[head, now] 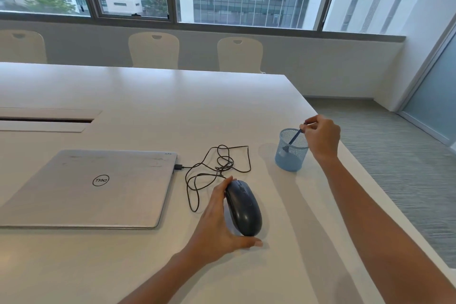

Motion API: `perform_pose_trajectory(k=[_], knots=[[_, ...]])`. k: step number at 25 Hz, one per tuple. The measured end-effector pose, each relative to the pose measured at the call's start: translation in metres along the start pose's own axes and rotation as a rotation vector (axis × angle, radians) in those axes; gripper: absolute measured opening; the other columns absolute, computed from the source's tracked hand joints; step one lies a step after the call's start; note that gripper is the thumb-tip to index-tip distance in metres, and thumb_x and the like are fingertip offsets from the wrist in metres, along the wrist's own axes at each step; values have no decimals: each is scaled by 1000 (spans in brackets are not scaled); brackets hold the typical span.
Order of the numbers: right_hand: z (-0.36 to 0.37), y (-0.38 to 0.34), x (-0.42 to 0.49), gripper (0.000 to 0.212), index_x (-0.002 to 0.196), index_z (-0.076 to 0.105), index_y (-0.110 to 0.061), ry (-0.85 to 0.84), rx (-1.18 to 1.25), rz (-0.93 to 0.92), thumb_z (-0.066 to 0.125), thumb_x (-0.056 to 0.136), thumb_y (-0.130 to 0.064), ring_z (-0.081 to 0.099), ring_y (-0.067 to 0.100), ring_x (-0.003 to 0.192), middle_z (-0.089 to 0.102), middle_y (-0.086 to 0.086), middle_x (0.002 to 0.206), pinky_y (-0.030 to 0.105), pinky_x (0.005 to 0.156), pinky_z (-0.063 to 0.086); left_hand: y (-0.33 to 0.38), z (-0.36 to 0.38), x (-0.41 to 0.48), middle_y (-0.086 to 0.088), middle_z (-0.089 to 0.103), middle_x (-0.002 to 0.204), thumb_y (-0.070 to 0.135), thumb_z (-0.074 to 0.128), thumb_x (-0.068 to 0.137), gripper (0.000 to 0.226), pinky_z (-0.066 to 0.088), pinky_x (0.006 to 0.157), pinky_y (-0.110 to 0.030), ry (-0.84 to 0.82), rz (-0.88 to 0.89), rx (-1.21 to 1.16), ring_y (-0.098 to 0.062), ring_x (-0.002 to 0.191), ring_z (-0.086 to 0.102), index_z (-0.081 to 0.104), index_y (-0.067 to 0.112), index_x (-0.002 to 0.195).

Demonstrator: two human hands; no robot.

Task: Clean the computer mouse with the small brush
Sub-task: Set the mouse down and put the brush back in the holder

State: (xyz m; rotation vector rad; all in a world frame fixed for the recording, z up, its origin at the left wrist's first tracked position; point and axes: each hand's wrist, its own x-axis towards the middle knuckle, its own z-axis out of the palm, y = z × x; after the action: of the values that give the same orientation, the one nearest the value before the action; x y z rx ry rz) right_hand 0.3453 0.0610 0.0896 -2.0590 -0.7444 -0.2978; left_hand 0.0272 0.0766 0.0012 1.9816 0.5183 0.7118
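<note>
A wide white table, with a closed grey laptop lying flat toward the left. Just right of the laptop, a dark mouse resting on the tabletop — cradled by the left hand, fingers laid along its left flank, thumb hooked round its rear end, both touching it. A loose black cable tangled between mouse and laptop, plugged into the laptop's side. Farther right, near the table edge, a blue mesh cup standing upright. Leaning inside it, a thin dark-blue brush — bristle end down in the cup, handle top pinched between thumb and fingertips of the right hand above the rim.
</note>
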Motion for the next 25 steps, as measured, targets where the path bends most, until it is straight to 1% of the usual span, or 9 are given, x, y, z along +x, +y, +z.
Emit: perform_pose_trajectory(k=[3, 7, 9, 12, 15, 18, 20, 23, 25], knots=[[-1, 1, 5, 16, 98, 74, -2, 11, 33, 28, 73, 86, -13, 72, 35, 89, 77, 19, 91, 36, 84, 53, 0, -1, 0, 30, 34, 143, 59, 93, 47, 126, 32, 101, -6, -5, 0, 5, 2, 136, 36, 20, 39, 147], [-3, 1, 8, 17, 99, 74, -2, 104, 45, 36, 72, 86, -13, 70, 36, 90, 77, 19, 90, 34, 82, 49, -1, -1, 0, 33, 33, 142, 49, 96, 50, 122, 30, 98, -2, -10, 0, -10, 9, 133, 34, 21, 35, 145], [1, 4, 7, 15, 98, 74, -3, 76, -11, 17, 71, 88, -13, 67, 38, 95, 77, 19, 91, 36, 83, 49, -1, -1, 0, 35, 33, 141, 46, 97, 51, 122, 29, 98, -1, -13, 3, -10, 11, 133, 34, 22, 35, 145], [9, 10, 4, 14, 97, 76, -3, -2, -68, 9, 69, 89, -12, 62, 40, 101, 76, 20, 93, 38, 85, 49, -1, -2, 0, 28, 34, 144, 46, 97, 50, 122, 29, 99, -2, -12, 1, -9, 9, 134, 34, 21, 35, 146], [17, 15, -1, 15, 97, 77, -4, -23, -91, 17, 67, 91, -14, 58, 39, 104, 75, 21, 91, 36, 81, 47, -1, -2, 0, 35, 33, 142, 48, 97, 50, 122, 29, 100, -3, -7, 2, -16, 7, 135, 34, 22, 36, 145], [19, 16, -3, 22, 109, 76, -5, -28, -94, 35, 65, 94, -16, 51, 38, 112, 75, 22, 98, 35, 83, 44, -3, -2, 0, 40, 33, 139, 44, 98, 50, 122, 29, 100, -3, 4, 0, -24, 7, 135, 35, 23, 35, 145], [15, 14, -5, 28, 118, 72, -4, -1, -104, 10, 64, 95, -17, 48, 38, 114, 74, 22, 106, 36, 87, 42, -2, -2, 0, 41, 33, 138, 42, 98, 50, 122, 29, 99, -3, 12, -4, -26, 8, 134, 35, 23, 36, 145], [4, -1, -17, 27, 117, 72, -4, 81, -52, -86, 67, 93, -16, 53, 37, 108, 72, 18, 113, 37, 87, 42, -1, -2, 1, 33, 35, 143, 39, 99, 50, 121, 29, 100, -4, 9, -13, -30, 8, 135, 34, 23, 33, 146], [-3, -15, -39, 19, 105, 77, -8, 66, 89, -105, 70, 90, -17, 64, 29, 93, 74, 13, 102, 32, 82, 46, -2, -2, 1, 24, 36, 146, 36, 99, 51, 122, 29, 101, -4, 10, -19, -31, 7, 136, 34, 24, 29, 147]])
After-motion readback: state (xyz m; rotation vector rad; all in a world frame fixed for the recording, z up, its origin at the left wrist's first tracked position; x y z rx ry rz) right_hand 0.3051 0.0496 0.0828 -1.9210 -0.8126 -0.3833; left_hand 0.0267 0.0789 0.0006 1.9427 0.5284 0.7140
